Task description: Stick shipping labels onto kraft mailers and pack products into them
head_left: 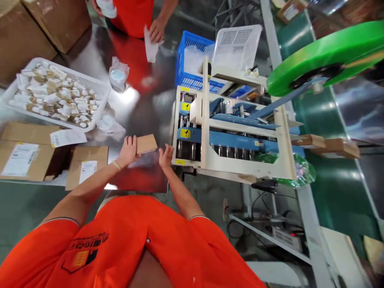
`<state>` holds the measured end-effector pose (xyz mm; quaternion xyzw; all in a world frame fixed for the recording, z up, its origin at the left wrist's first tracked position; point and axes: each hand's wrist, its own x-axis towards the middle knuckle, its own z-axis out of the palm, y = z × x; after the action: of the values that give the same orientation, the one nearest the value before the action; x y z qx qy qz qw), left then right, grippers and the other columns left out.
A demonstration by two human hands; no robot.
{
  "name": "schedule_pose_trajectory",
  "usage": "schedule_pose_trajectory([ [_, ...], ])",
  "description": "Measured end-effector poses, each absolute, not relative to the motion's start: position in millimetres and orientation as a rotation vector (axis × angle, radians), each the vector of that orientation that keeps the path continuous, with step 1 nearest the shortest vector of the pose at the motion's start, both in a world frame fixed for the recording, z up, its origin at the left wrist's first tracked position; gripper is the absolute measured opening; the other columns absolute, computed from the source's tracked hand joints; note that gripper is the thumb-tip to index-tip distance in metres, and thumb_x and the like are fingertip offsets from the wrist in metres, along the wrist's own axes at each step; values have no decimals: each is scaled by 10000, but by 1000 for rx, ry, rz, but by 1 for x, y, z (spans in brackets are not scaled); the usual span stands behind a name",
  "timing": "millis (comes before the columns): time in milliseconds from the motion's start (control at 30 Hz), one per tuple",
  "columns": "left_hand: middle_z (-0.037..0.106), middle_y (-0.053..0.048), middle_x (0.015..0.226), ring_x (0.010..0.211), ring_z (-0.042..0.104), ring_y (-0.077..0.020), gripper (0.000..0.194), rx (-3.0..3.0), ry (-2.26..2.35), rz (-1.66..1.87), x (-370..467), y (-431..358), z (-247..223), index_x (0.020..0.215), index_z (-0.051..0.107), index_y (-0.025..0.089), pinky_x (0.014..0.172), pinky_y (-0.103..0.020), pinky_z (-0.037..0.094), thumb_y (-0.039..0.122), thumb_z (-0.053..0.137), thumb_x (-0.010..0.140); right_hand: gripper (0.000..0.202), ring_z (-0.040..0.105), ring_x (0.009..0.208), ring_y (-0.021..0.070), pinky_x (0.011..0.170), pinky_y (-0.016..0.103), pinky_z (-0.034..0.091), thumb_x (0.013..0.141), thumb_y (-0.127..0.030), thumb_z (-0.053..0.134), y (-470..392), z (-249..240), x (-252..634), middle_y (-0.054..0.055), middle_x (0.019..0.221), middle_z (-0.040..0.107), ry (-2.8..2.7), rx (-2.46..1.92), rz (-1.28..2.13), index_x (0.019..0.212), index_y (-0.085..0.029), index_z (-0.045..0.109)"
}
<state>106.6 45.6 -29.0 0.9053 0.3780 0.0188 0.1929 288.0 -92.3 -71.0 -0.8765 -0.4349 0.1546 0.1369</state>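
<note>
My left hand (129, 151) grips the near left end of a small brown cardboard box (147, 143) over the shiny metal table. My right hand (166, 155) is just right of the box, apart from it, by the corner of the carton sealing machine (232, 138). Its thumb and loosely bent fingers are apart, with nothing visible between them. To the left of my left hand lie a plastic-wrapped item (109, 124) and an open carton (100, 154) with a white label.
A white basket (103, 94) of small bottles stands at the left. Across the table (153, 176), a co-worker's hand (157, 31) touches white wrapping. A bubble-wrapped jar (118, 80) lies between. Beyond the sealer are a blue crate (180, 60), a green tape roll (288, 64) and a conveyor (318, 108).
</note>
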Motion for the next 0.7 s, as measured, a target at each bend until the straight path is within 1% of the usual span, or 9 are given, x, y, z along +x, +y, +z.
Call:
schedule_pose_trajectory([
  [67, 523, -289, 1701, 1625, 398, -516, 1041, 2566, 1043, 33, 147, 84, -23, 1740, 403, 36, 1376, -702, 270, 456, 841, 895, 400, 617, 1252, 357, 1042, 464, 520, 1150, -313, 565, -95, -92, 286, 270, 1373, 704, -1153, -2636, 443, 1460, -90, 687],
  [133, 421, -334, 1760, 1662, 326, -527, 1120, 2561, 1041, 11, 196, 121, -16, 1759, 326, -15, 1376, -705, 252, 398, 885, 881, 406, 616, 1157, 328, 996, 439, 517, 1130, -365, 643, -98, -109, 284, 228, 1268, 714, -1182, -2644, 463, 1409, -76, 701],
  [200, 309, -386, 1799, 1652, 318, -569, 1174, 2530, 1042, -13, 253, 146, -11, 1765, 313, -40, 1342, -691, 308, 351, 943, 854, 399, 610, 1124, 312, 975, 422, 512, 1110, -389, 692, -103, -121, 283, 196, 1231, 709, -1216, -2640, 446, 1386, -101, 709],
  [267, 227, -412, 1820, 1610, 373, -593, 1191, 2499, 997, -26, 313, 156, -8, 1775, 323, -24, 1291, -669, 368, 322, 976, 842, 380, 603, 1121, 314, 969, 423, 507, 1110, -385, 689, -107, -130, 284, 187, 1221, 708, -1242, -2636, 411, 1379, -118, 709],
  [333, 195, -434, 1822, 1583, 406, -589, 1207, 2484, 897, -25, 370, 148, -5, 1775, 318, -31, 1269, -664, 366, 345, 988, 843, 366, 600, 1125, 324, 967, 435, 507, 1125, -374, 649, -111, -137, 285, 182, 1220, 713, -1263, -2624, 396, 1385, -124, 707],
  [433, 237, -426, 1818, 1639, 343, -541, 1198, 2463, 691, 4, 426, 114, 1, 1763, 313, -52, 1288, -657, 318, 401, 965, 866, 365, 604, 1122, 328, 970, 441, 512, 1145, -356, 594, -114, -140, 289, 175, 1210, 723, -1297, -2569, 423, 1388, -110, 710],
  [500, 238, -376, 1848, 1707, 282, -475, 1096, 2424, 533, 43, 426, 87, 2, 1787, 260, -33, 1304, -630, 335, 290, 865, 932, 363, 598, 1144, 318, 1009, 426, 502, 1145, -347, 600, -115, -138, 292, 176, 1224, 727, -1291, -2533, 456, 1381, -93, 709],
  [600, 261, -246, 1890, 1751, 266, -369, 960, 2356, 509, 120, 354, 51, -4, 1827, 226, 66, 1316, -560, 393, 138, 673, 981, 346, 574, 1207, 315, 1076, 423, 474, 1147, -322, 578, -117, -128, 297, 206, 1274, 717, -1257, -2534, 516, 1353, -70, 695],
  [700, 537, -105, 1754, 1594, 490, -311, 717, 2164, 976, 211, 215, 25, -10, 1746, 449, 237, 1300, -504, 443, 161, 572, 1043, 359, 564, 1253, 358, 1075, 449, 463, 1147, -317, 504, -116, -115, 302, 260, 1297, 695, -1257, -2548, 548, 1328, -72, 694],
])
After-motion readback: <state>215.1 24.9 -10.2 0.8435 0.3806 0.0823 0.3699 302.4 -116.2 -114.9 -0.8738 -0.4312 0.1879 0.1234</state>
